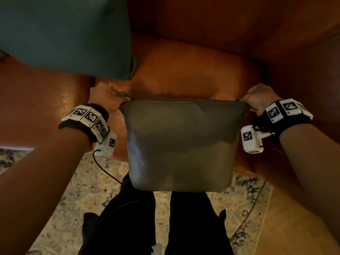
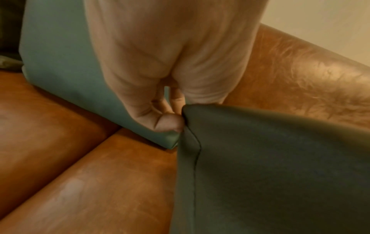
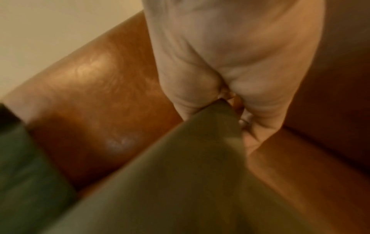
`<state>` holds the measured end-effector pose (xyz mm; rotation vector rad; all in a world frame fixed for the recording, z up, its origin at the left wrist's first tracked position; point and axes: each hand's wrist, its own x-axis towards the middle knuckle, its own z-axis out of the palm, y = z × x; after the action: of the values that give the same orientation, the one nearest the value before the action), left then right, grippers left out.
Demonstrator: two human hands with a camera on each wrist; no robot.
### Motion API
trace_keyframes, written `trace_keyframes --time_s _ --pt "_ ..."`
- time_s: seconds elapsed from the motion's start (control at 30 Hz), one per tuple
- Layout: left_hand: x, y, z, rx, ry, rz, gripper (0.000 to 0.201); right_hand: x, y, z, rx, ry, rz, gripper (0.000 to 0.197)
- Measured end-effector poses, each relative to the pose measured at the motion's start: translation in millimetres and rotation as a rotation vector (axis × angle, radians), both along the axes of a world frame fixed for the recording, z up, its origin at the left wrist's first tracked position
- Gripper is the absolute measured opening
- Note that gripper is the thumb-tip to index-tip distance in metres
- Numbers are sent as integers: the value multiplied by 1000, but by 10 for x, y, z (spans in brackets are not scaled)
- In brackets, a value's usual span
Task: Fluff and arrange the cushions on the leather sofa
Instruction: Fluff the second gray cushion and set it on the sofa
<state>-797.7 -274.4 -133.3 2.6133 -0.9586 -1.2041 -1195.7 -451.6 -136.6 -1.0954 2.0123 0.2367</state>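
An olive-green cushion (image 1: 181,144) hangs in the air in front of the brown leather sofa (image 1: 184,67), held by its two top corners. My left hand (image 1: 106,97) pinches the top left corner, with the thumb pressed on the fabric in the left wrist view, where the olive cushion (image 2: 280,166) fills the right side. My right hand (image 1: 257,98) grips the top right corner; the olive cushion (image 3: 180,182) runs down from my right hand (image 3: 230,102) in the blurred right wrist view. A teal cushion (image 1: 64,34) leans against the sofa back at the left.
The sofa seat (image 2: 90,174) lies bare below the hanging cushion, with the armrest (image 1: 303,80) at the right. A patterned rug (image 1: 73,208) and wooden floor (image 1: 294,227) lie below, with my legs (image 1: 147,227) standing on the rug. Cables hang from both wrist cameras.
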Motion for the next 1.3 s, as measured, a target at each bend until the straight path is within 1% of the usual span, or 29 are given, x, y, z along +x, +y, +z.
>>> trace_keyframes --time_s 0.03,0.1,0.17,0.23,0.27,0.3,0.37,0.43,0.5,0.6,0.63,0.7,0.77,0.83,0.87,0.9,0.93,1.03,1.13,1.17,1.23,1.3 --pt "9 2 6 1 -15 -3 30 -20 6 -2 -20 38 21 39" --pt "20 1 36 25 -64 -73 32 -77 2 -18 -66 94 59 28" --pt "65 15 15 76 -64 -120 46 -76 14 -4 -73 108 95 19" --pt "100 44 8 150 -30 -90 58 -52 11 -31 -126 127 142 5" --pt "106 55 -4 170 -25 -89 60 -34 6 -30 -140 134 161 2" --pt "108 57 -10 176 -26 -114 60 -7 12 -23 -152 129 172 5" --pt "105 25 -7 138 -56 -199 55 18 14 -15 -126 114 187 18" --pt "110 -9 -9 96 -78 -245 49 29 13 19 -85 98 167 22" --pt "125 -16 -10 88 -74 -242 48 10 -8 19 0 81 153 20" --pt "132 27 -1 84 -77 -242 49 -94 -55 -124 144 48 100 29" --pt "129 43 -3 82 -81 -250 50 -107 -53 -155 173 31 81 24" --pt "112 68 -14 79 -98 -260 52 -82 -38 -131 209 17 123 5" --pt "80 84 -19 80 -110 -255 51 -48 -64 -92 232 34 198 13" --pt "57 105 -23 69 -104 -234 48 -33 -81 -55 240 10 195 21" --pt "46 113 -24 64 -98 -220 47 -33 -81 -41 248 -1 189 29" --pt "40 120 -19 61 -93 -207 46 -30 -75 -45 237 3 188 36" --pt "43 125 -25 62 -85 -190 46 -46 -60 -30 201 11 210 39" --pt "53 130 -32 57 -60 -129 45 -116 -32 -27 64 82 242 30" --pt "40 134 -47 50 -45 -105 47 -159 35 -15 -37 92 118 27" --pt "28 131 -54 45 -40 -88 45 -166 61 -12 -83 107 112 27" --pt "21 132 -75 44 -17 -44 42 -171 119 -5 -155 154 174 27" --pt "43 150 -94 46 7 -7 45 -168 149 -1 -172 151 186 20"
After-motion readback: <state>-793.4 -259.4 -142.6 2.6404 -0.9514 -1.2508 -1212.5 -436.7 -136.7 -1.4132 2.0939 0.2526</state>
